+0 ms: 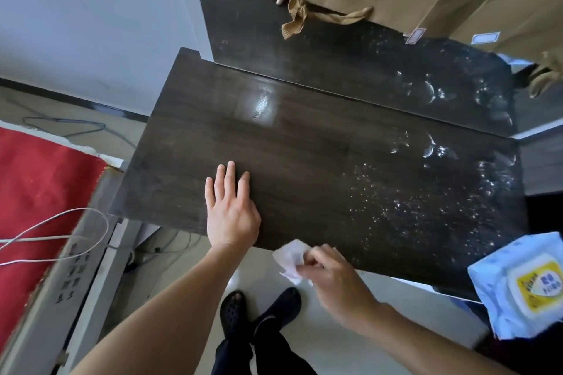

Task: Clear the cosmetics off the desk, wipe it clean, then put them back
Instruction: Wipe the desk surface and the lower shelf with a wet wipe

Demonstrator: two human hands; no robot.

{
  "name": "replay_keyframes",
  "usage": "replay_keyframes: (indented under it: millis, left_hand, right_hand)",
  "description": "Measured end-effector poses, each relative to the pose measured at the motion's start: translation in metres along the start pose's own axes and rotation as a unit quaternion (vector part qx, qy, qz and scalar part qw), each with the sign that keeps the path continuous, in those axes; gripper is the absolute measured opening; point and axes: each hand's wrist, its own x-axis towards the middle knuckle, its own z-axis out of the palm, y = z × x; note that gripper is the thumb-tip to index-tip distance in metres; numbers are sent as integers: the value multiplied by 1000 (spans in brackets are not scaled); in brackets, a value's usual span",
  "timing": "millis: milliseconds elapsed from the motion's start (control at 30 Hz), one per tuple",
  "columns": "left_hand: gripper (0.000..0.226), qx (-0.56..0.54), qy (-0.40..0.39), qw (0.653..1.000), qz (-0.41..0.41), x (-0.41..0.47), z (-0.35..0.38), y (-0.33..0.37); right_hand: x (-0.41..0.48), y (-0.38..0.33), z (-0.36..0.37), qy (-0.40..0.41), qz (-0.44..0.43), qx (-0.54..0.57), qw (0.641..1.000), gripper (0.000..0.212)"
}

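Daylight is glaring off the dark desk point(304, 161) near its back edge, lighting specks toward its right end; wide-angle distortion is bending the edges, everything slightly soft.

Desk point(304, 143): dark brown wood-grain top, glossy, a bright patch of glare near its back middle. Left half looks clean and even; right half speckled with white dusty flecks and curved ring-shaped marks, densest toward the right rear. No cosmetics on the top. Wipe point(291, 257): small, white, crumpled, pinched in the fingers of the right hand point(332, 280) at the desk's near edge, partly overhanging it. Wipes pack point(521, 286): pale blue soft pack, yellow-and-white lid label, lying on the near right corner, jutting past the edge.
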Motion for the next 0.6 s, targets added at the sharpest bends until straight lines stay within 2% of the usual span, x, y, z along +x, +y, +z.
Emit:
replay_keyframes:
  millis: [67, 133, 200, 333, 467, 600]
  left_hand:
    - [50, -6, -4, 1000, 1, -1, 0, -1]
    - [49, -9, -7, 1000, 3, -1, 0, -3]
    - [46, -7, -14, 1000, -2, -1, -2, -1]
    - [39, -37, -51, 998, -18, -7, -8, 24]
    - [35, -55, -74, 996, -17, -21, -3, 61]
    - [30, -54, -34, 997, -42, -26, 14, 68]
  right_hand:
    - [-17, 1, -2, -15, 55, 50, 997, 31]
    - [-25, 2, -16, 4, 129, 107, 986, 25]
    - [-29, 8, -38, 47, 190, 150, 969, 23]
    - [-23, 37, -93, 169, 294, 144, 930, 39]
    - [15, 78, -142, 259, 312, 62, 912, 25]
    - [74, 113, -170, 297, 268, -1, 916, 23]
